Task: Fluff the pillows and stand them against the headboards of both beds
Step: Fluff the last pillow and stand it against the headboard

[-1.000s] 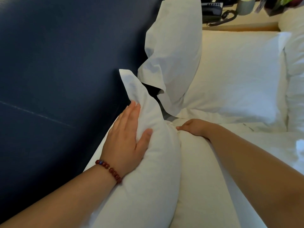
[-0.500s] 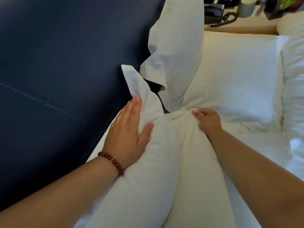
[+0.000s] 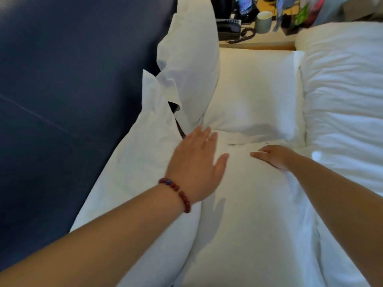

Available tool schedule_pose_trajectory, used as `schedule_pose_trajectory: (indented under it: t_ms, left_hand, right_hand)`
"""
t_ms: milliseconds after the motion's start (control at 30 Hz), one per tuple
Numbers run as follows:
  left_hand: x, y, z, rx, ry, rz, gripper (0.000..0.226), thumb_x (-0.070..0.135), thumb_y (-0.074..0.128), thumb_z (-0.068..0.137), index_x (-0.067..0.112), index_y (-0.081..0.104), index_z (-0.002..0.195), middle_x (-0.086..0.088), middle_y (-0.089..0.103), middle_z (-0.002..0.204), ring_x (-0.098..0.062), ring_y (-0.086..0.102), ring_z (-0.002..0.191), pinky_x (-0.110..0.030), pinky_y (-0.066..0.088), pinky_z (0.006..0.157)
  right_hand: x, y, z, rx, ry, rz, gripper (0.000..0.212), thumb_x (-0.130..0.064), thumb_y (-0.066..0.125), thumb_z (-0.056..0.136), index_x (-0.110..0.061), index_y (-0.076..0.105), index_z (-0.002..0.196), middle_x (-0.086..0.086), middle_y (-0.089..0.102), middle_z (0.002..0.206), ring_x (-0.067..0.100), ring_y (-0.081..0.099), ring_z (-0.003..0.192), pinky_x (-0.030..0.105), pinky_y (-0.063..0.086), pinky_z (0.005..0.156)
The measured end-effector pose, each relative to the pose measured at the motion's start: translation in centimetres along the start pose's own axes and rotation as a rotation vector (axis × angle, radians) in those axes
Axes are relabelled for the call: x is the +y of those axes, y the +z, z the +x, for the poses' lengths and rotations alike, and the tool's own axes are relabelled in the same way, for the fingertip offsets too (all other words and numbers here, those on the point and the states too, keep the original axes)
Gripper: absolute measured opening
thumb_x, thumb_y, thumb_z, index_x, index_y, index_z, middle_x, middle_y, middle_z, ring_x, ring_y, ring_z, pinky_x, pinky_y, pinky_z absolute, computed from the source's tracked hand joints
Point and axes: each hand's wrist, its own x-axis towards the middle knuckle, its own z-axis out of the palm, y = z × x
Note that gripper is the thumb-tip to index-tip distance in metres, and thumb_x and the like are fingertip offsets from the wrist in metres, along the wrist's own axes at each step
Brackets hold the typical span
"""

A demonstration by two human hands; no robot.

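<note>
Setting: a bed [image 3: 310, 255] in white linen, seen from above, with a dark blue padded headboard [image 3: 62, 100] filling the left of the view.

Nearest us, along the bed's headboard edge, a standing pillow [image 3: 134, 172] leans on the headboard, its top corner flap sticking up. Just beside it, touching along its length, a flat pillow [image 3: 248, 214] lies on the bed.

Left hand [image 3: 196, 162]: fingers straight and spread, palm down, over the seam where these two pillows meet. It casts a shadow on the flat pillow, so we cannot tell whether it touches the cloth. A bracelet [image 3: 176, 193] of dark red beads sits on that wrist.

Right hand [image 3: 273, 156]: on the far end of the flat pillow, thumb laid along the top and pointing at the left hand, fingers curled over the pillow's edge in a grip. The cloth puckers under the wrist.

Further along the headboard edge, a far standing pillow [image 3: 192, 48] leans against the headboard, its loose flap overlapping the near one's corner. A far flat pillow [image 3: 255, 96] lies beside it, its near edge meeting the flat pillow's far end.

At the right, a rumpled duvet [image 3: 342, 100] runs alongside both flat pillows.

Beyond the bed's far edge, a wooden nightstand [image 3: 269, 41] carries a black phone [image 3: 229, 27] with a coiled cord, a grey cup [image 3: 263, 21] and blurred coloured items we cannot identify.
</note>
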Motion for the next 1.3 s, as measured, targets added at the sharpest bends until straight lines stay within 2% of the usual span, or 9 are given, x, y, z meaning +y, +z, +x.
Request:
schedule_pose_trajectory:
  t_ms: [167, 267, 433, 533, 667, 833, 1000, 1100, 1300]
  left_hand:
    - [3.9, 8.9, 3.1, -0.246, -0.139, -0.137, 0.062, 0.047, 0.023, 0.102, 0.014, 0.020, 0.154, -0.005, 0.014, 0.163, -0.020, 0.006, 0.149, -0.033, 0.004, 0.121]
    - [4.0, 13.5, 3.1, -0.294, -0.210, -0.108, 0.065, 0.054, 0.016, 0.100, 0.019, 0.014, 0.155, 0.000, 0.005, 0.164, -0.017, -0.004, 0.149, -0.036, -0.003, 0.121]
    - [3.8, 16.0, 2.8, -0.228, -0.212, -0.041, 0.066, 0.058, 0.014, 0.098, 0.024, 0.014, 0.155, 0.003, 0.006, 0.164, -0.015, -0.003, 0.149, -0.035, -0.006, 0.119]
    - [4.0, 15.4, 2.7, -0.254, -0.221, -0.017, 0.066, 0.057, 0.015, 0.099, 0.023, 0.012, 0.156, 0.002, 0.004, 0.164, -0.016, -0.004, 0.149, -0.035, -0.006, 0.120]
    - [5.5, 14.4, 1.6, -0.209, -0.169, -0.056, 0.071, 0.060, 0.012, 0.096, 0.021, 0.013, 0.155, 0.001, 0.005, 0.164, -0.018, -0.004, 0.149, -0.038, -0.006, 0.119]
    - [7.9, 15.4, -3.0, -0.202, -0.086, -0.032, 0.074, 0.063, 0.005, 0.092, 0.026, 0.004, 0.156, 0.005, -0.003, 0.164, -0.013, -0.013, 0.148, -0.033, -0.018, 0.116]
    - [8.0, 15.7, -2.3, -0.201, -0.090, 0.051, 0.069, 0.058, 0.019, 0.097, 0.025, 0.007, 0.156, 0.004, 0.000, 0.164, -0.016, -0.008, 0.149, -0.038, -0.012, 0.118]
    - [8.4, 15.5, -2.8, -0.206, -0.093, 0.052, 0.069, 0.057, 0.017, 0.097, 0.023, 0.005, 0.156, 0.002, -0.001, 0.164, -0.017, -0.009, 0.149, -0.038, -0.011, 0.117]
    - [10.2, 15.3, -6.7, -0.181, -0.080, 0.083, 0.069, 0.056, 0.014, 0.098, 0.021, -0.003, 0.155, 0.000, -0.011, 0.163, -0.020, -0.016, 0.148, -0.040, -0.013, 0.119]
  right_hand:
    - [0.8, 0.6, 0.3, 0.136, 0.001, 0.133, 0.075, -0.069, 0.058, 0.079, -0.022, 0.052, 0.137, 0.004, 0.052, 0.142, 0.027, 0.047, 0.130, 0.038, 0.034, 0.107]
    - [1.6, 0.7, 1.1, 0.279, -0.025, 0.289, 0.031, -0.054, 0.070, 0.078, -0.026, 0.068, 0.091, -0.004, 0.067, 0.092, 0.024, 0.063, 0.097, 0.029, 0.044, 0.074]
    - [2.8, 0.4, 0.6, 0.633, 0.019, 0.558, 0.030, -0.043, 0.073, 0.072, -0.021, 0.056, 0.061, -0.006, 0.057, 0.053, 0.013, 0.057, 0.059, 0.022, 0.038, 0.051]
    - [3.8, 1.5, -1.1, 0.674, 0.098, 0.656, 0.024, -0.046, 0.074, 0.074, -0.028, 0.067, 0.087, -0.004, 0.069, 0.092, 0.023, 0.063, 0.092, 0.032, 0.050, 0.079]
    - [7.5, 5.2, -6.5, 0.763, 0.269, 0.626, 0.080, -0.055, 0.071, 0.079, -0.017, 0.042, 0.143, 0.011, 0.048, 0.142, 0.027, 0.042, 0.131, 0.035, 0.031, 0.111]
    - [10.3, 9.2, -11.1, 0.498, 0.440, 0.868, 0.077, -0.057, 0.060, 0.086, -0.015, 0.039, 0.146, 0.009, 0.060, 0.131, 0.030, 0.053, 0.123, 0.036, 0.038, 0.102]
    - [10.4, 9.1, -11.5, 0.305, 0.400, 1.343, 0.054, -0.049, 0.068, 0.084, 0.004, 0.069, 0.097, 0.027, 0.069, 0.095, 0.044, 0.066, 0.089, 0.050, 0.053, 0.089]
    - [10.3, 10.7, -12.1, 0.247, 0.433, 1.519, 0.039, -0.036, 0.054, 0.097, 0.001, 0.065, 0.098, 0.020, 0.067, 0.083, 0.024, 0.066, 0.064, 0.030, 0.053, 0.056]
    - [10.3, 13.1, -13.5, 0.271, 0.461, 1.230, 0.051, -0.044, 0.047, 0.098, -0.004, 0.055, 0.128, 0.021, 0.059, 0.128, 0.038, 0.057, 0.117, 0.047, 0.048, 0.098]
